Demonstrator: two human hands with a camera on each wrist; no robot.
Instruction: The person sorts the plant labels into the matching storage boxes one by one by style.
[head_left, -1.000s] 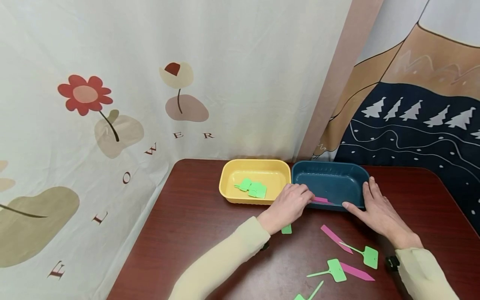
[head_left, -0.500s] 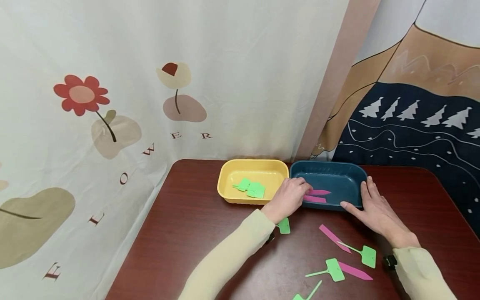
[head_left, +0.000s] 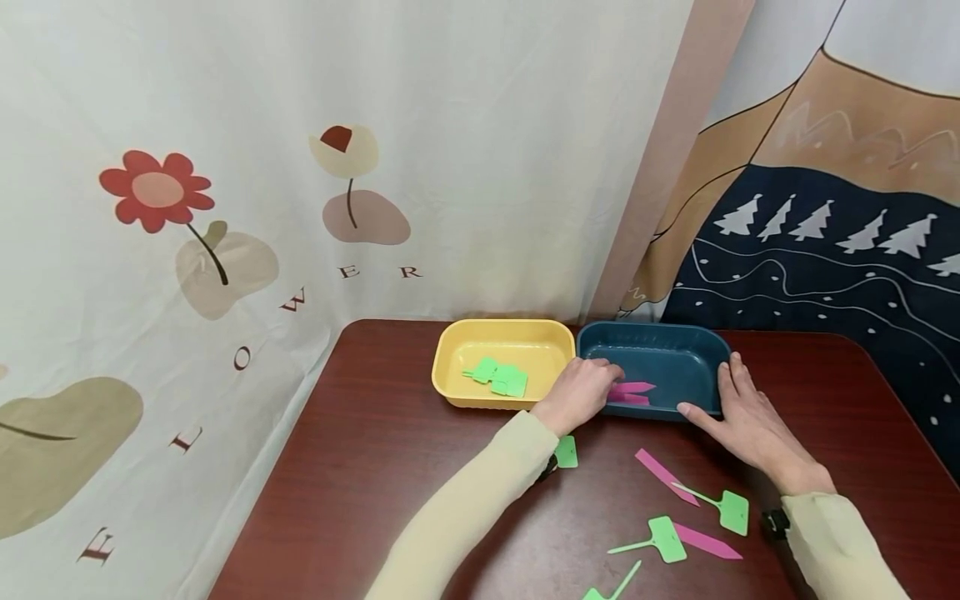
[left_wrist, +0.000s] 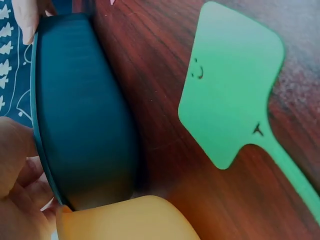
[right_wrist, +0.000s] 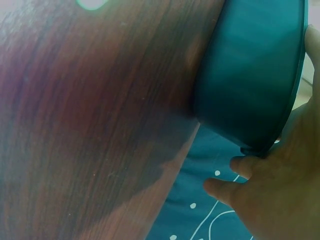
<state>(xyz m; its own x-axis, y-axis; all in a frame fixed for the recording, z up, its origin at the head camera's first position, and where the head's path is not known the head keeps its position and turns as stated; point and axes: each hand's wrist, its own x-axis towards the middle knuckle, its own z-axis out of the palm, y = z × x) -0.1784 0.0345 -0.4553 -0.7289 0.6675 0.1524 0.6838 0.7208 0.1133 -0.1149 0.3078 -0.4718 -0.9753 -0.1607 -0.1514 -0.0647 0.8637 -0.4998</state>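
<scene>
My left hand [head_left: 581,390] reaches over the left end of the dark blue bin [head_left: 678,367], fingers curled down at the ends of two pink pointed plant labels [head_left: 628,399]. In the left wrist view, the left fingers [left_wrist: 17,150] bend at the bin's rim, with the labels hidden. My right hand [head_left: 765,425] rests against the bin's right front corner, thumb along the front rim and fingers straight along the right end. The right wrist view shows these fingers [right_wrist: 227,190] extended beside the bin wall. Below my left wrist lies a green plant tag [left_wrist: 232,75] with a cut-out smile.
A yellow bin [head_left: 450,392] holding several green tags [head_left: 508,380] stands against the blue bin's left side. On the brown table [head_left: 375,467] in front lie two pink labels [head_left: 708,542] and more green T-shaped tags [head_left: 733,512]. Printed curtains [head_left: 487,167] hang behind.
My left hand has drawn slightly back, and a second pink label has come into view in the blue bin. The right hand stays at the bin's corner. The head view has shifted slightly.
</scene>
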